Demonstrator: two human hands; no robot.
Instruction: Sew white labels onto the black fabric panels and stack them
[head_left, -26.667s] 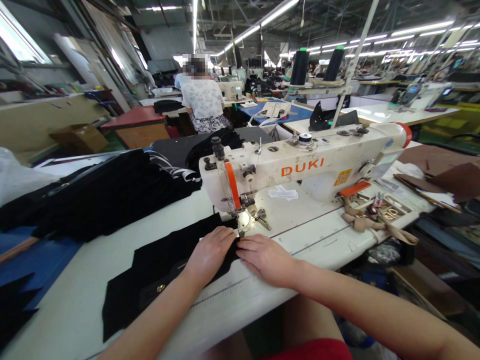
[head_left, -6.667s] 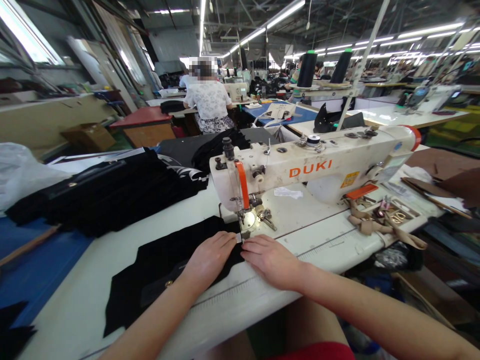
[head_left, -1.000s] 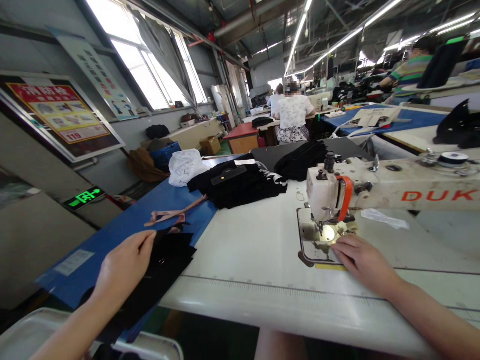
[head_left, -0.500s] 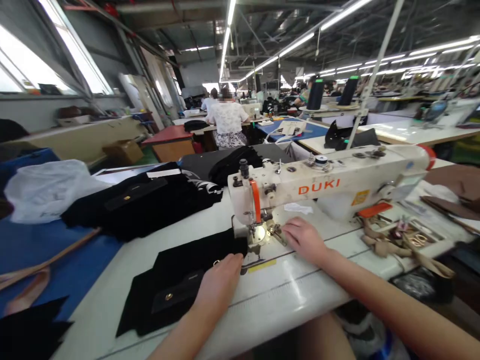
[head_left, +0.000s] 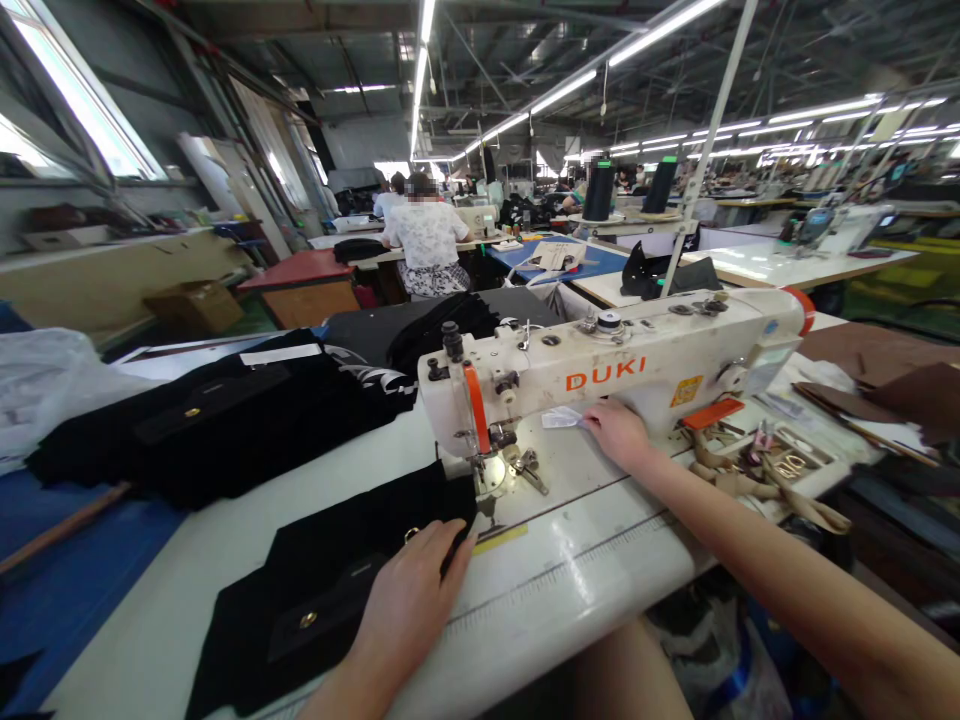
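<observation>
My left hand (head_left: 412, 585) lies on a black fabric panel (head_left: 337, 535), fingers stretched out and thumb slightly apart, near its right edge. The panel bears a dark flap with a gold stud and a gold ring beside my fingers. Its far right corner lies by the needle area of a white sewing machine (head_left: 615, 355). Under the machine's arm, my right hand (head_left: 619, 435) pinches the end of a small white label (head_left: 561, 418), which lies on the machine bed.
More black panels (head_left: 187, 420) are piled at the left beside a clear plastic bag (head_left: 52, 385). At the right, a parts tray (head_left: 806, 460) holds metal rings and tan straps. A person in a patterned top (head_left: 427, 235) sits farther back.
My right hand has moved from beside the needle area back to the white label and closed on its end. My left hand stays on the black panel. The camera view has shifted right.
</observation>
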